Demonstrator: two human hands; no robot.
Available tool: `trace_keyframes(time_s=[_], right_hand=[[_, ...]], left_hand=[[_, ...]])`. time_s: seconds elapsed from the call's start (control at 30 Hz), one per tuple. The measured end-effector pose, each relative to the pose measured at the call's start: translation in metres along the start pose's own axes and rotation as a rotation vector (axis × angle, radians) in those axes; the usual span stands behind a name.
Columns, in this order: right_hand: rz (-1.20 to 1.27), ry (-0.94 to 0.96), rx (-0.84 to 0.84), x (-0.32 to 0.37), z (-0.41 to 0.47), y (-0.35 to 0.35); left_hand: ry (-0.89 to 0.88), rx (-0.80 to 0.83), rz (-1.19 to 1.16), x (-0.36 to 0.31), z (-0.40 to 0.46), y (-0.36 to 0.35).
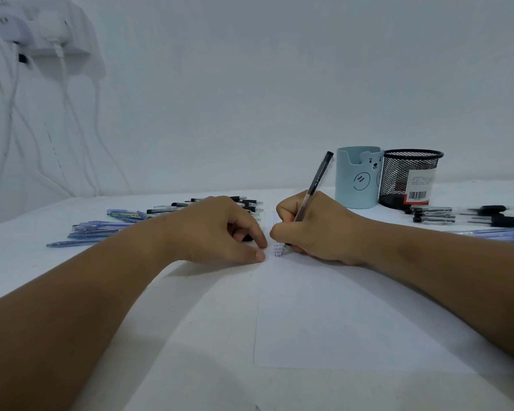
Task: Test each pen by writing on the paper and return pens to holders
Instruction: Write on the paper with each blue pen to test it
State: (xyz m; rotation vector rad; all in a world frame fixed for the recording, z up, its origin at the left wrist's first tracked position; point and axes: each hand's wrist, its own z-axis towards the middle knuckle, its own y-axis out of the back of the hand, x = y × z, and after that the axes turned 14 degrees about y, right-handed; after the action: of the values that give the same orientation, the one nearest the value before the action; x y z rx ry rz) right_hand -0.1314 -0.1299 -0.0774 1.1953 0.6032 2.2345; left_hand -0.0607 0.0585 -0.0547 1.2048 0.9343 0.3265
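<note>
black pen (316, 182) tilted, tip on paper (324, 321) | holders (357, 185) upright

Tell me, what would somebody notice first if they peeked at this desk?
Probably the right hand in the middle, gripping a black pen with its tip on the white paper beside a column of small scribbles. The left hand rests at the sheet's left edge. Behind stand a blue bear cup and a black mesh holder, with loose pens scattered around.

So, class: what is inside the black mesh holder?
Through the black mesh holder only something dark and reddish shows low down; no pen sticks out above its rim. The barcode label covers part of its wall.
</note>
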Motion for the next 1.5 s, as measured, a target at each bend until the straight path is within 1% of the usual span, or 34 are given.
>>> trace_keyframes(time_s=[0.17,0.23,0.27,0.37,0.43,0.53,0.7,0.8,0.9,1.03,1.1,1.17,1.27,1.33,1.4,1.5], right_hand=[[-0.039,0.019,-0.004,0.002,0.0,0.001],[-0.017,0.012,-0.025,0.001,0.0,0.001],[0.027,-0.003,-0.052,0.0,0.0,0.0],[0.269,-0.081,-0.2,0.0,0.003,0.003],[0.302,-0.047,-0.269,0.003,0.006,0.01],[0.267,-0.012,-0.337,0.008,0.007,0.02],[0.016,0.003,-0.27,0.006,0.001,0.026],[-0.074,0.022,-0.268,0.005,0.0,0.027],[-0.075,0.058,-0.269,0.004,-0.001,0.029],[-0.001,0.102,-0.286,0.004,-0.002,0.03],[0.022,0.105,-0.271,0.006,-0.002,0.031],[-0.007,0.086,-0.214,0.01,-0.002,0.034],[-0.081,0.048,-0.142,0.014,0.001,0.043],[-0.107,0.026,-0.151,0.016,0.004,0.058],[-0.177,0.0,-0.153,0.019,0.004,0.079],[-0.363,-0.022,-0.123,0.019,0.0,0.117]], left_hand=[[0.003,0.004,-0.003,-0.001,-0.001,-0.001],[0.009,-0.001,0.003,-0.002,-0.001,-0.001],[0.015,-0.003,0.001,-0.002,-0.001,0.0],[0.034,-0.018,-0.011,-0.003,-0.002,-0.001],[0.044,-0.038,0.001,-0.003,-0.002,-0.003],[0.061,-0.058,0.021,-0.005,-0.003,-0.005],[0.06,-0.063,0.031,-0.005,-0.003,-0.005],[0.061,-0.069,0.034,-0.005,-0.002,-0.006],[0.053,-0.064,0.03,-0.005,-0.002,-0.006],[0.044,-0.086,0.058,-0.004,0.0,-0.007],[0.042,-0.119,0.081,-0.004,0.001,-0.009],[0.027,-0.185,0.105,-0.004,0.003,-0.011],[-0.072,-0.313,0.008,-0.005,0.006,-0.017],[-0.137,-0.348,-0.034,-0.009,0.007,-0.021],[-0.182,-0.317,-0.013,-0.014,0.006,-0.026],[-0.195,-0.251,0.076,-0.019,0.003,-0.033]])
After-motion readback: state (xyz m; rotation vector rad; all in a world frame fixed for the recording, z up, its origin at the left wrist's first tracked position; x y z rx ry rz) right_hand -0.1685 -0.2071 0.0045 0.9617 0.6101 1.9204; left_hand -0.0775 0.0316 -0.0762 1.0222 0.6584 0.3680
